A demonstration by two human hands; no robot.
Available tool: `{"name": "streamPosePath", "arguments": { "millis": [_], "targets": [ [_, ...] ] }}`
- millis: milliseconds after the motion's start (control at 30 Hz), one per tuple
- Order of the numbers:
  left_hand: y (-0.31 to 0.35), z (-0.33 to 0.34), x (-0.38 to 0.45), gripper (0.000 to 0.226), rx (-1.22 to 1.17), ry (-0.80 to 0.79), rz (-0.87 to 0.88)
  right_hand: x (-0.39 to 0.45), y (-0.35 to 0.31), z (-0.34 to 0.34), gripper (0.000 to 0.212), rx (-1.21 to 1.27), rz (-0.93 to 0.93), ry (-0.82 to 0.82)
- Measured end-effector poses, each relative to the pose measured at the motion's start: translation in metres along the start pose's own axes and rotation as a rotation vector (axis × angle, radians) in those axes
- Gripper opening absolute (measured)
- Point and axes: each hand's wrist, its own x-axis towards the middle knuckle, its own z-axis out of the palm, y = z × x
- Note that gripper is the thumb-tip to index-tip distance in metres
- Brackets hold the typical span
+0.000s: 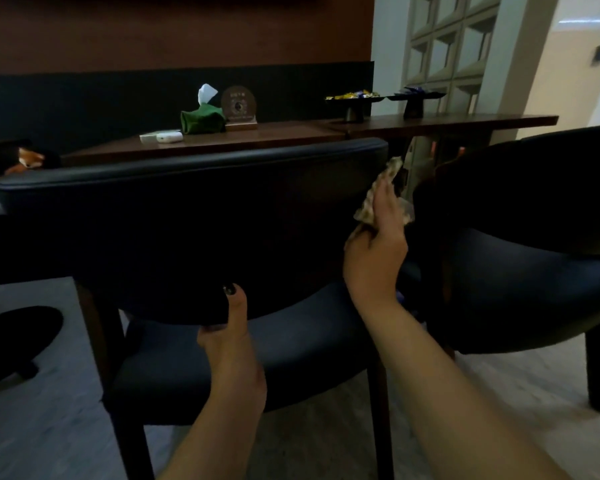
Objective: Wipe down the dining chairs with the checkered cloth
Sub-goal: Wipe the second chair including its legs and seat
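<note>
Dim, underexposed room; daylight from upper right; edges bowed, soft.

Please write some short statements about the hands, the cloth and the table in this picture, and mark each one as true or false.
1. The right hand holds the checkered cloth at the right end of the near chair's backrest. True.
2. The left hand holds a second cloth. False: it grips the lower edge of the backrest and holds no cloth.
3. A green tissue box with a white tissue sticking out stands on the table. True.
4. The cloth lies spread flat on the chair seat. False: it is in the right hand, up beside the backrest.
5. Two dark stands with wrapped sweets are on the table, to the right. True.
</note>
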Motion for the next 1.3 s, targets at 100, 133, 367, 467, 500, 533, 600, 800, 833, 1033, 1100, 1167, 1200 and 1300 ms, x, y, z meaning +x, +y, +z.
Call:
{"name": "streamPosePath", "arguments": {
  "millis": [100,133,367,467,500,533,600,800,833,1033,1100,1167,1200,1300],
  "targets": [
    [-0.001,0.0,0.002,0.099,-0.061,-0.093,0.006,-0.002,0.009,-0.01,0.061,-0.023,-0.069,-0.078],
    [-0.002,0.002,0.001,0.095,-0.089,-0.125,0.023,0.006,0.013,-0.011,0.062,-0.034,-0.057,-0.096],
    [-0.002,-0.001,0.003,0.085,-0.054,-0.205,0.065,-0.031,0.029,-0.004,0.058,-0.052,0.213,-0.168],
    [-0.001,-0.002,0.004,0.081,-0.044,-0.21,0.068,-0.053,0.027,0.001,0.057,0.006,0.254,-0.134],
    [-0.001,-0.001,0.004,0.083,-0.041,-0.195,0.072,-0.061,0.023,0.003,0.06,0.02,0.24,-0.139],
    [-0.001,0.0,0.004,0.085,-0.039,-0.178,0.072,-0.069,0.02,0.004,0.063,0.03,0.224,-0.153],
    [-0.001,0.001,0.003,0.09,-0.032,-0.158,0.066,-0.078,0.019,0.004,0.068,0.032,0.188,-0.193],
    [0.001,-0.002,0.003,0.106,0.004,-0.14,0.021,-0.057,0.037,-0.009,0.05,-0.194,0.117,-0.041],
    [0.001,-0.003,0.003,0.102,0.001,-0.148,0.027,-0.055,0.036,-0.011,0.041,-0.151,0.133,-0.007],
    [0.0,-0.007,0.009,0.106,0.058,-0.166,0.061,-0.022,0.019,-0.019,0.013,0.001,0.104,0.241],
    [0.0,-0.008,0.009,0.11,0.065,-0.165,0.05,-0.017,0.008,-0.014,0.017,0.057,0.151,0.226],
    [-0.001,-0.009,0.009,0.112,0.062,-0.166,0.047,-0.029,0.001,-0.007,0.026,0.058,0.136,0.116],
    [-0.002,-0.01,0.01,0.112,0.062,-0.169,0.052,-0.038,0.0,-0.004,0.033,0.054,0.11,0.061],
    [-0.001,-0.01,0.012,0.121,0.055,-0.179,0.052,-0.044,0.008,0.005,0.047,0.187,0.229,0.004]
  ]
}}
